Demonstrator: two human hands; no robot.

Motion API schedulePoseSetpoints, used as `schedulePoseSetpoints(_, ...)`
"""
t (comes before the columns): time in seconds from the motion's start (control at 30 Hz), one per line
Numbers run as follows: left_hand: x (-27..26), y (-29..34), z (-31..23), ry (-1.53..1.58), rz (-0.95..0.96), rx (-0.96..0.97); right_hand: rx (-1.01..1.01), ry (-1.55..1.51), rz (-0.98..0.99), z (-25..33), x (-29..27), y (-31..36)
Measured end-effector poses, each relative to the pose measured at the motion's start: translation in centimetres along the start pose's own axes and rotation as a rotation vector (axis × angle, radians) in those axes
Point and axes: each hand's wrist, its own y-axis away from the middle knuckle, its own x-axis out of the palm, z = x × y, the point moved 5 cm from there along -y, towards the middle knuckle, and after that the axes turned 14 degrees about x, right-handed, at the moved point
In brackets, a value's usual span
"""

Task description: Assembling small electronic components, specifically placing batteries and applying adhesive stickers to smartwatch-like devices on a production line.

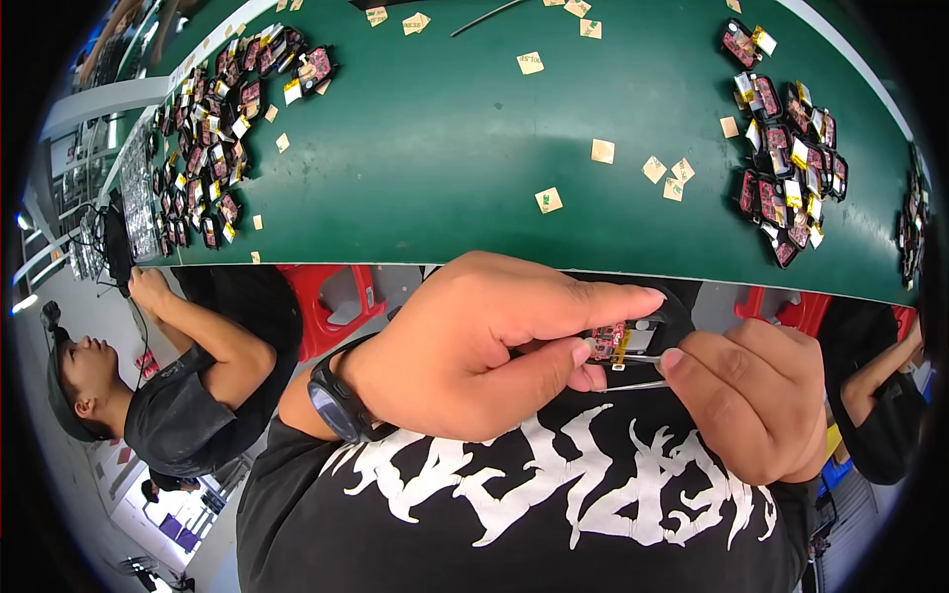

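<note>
Green-topped table. Beside its near edge: red plastic seat, left; another red seat, right; grey floor. At its left end: pale beam.

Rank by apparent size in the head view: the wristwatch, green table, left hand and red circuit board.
1. Green table
2. Left hand
3. Wristwatch
4. Red circuit board, judged by its visible part only
</note>
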Motion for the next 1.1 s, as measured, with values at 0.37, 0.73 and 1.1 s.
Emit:
schedulePoseSetpoints(0.37, -0.2, -0.1, 0.0, -0.081, -0.002, 0.009, 0.067, 0.211, -0.039, 1.3, 0.1, 0.1)
schedulePoseSetpoints(0.73, -0.6, 0.6, 0.7, 0.006, -0.175, -0.156, 0.178, 0.101, -0.204, 1.2, 0.2, 0.5)
schedulePoseSetpoints(1.1, -0.8, 0.6, -0.2, -0.058, -0.086, 0.081, 0.102, 0.180, -0.221, 2.5, 0.7, -0.4)
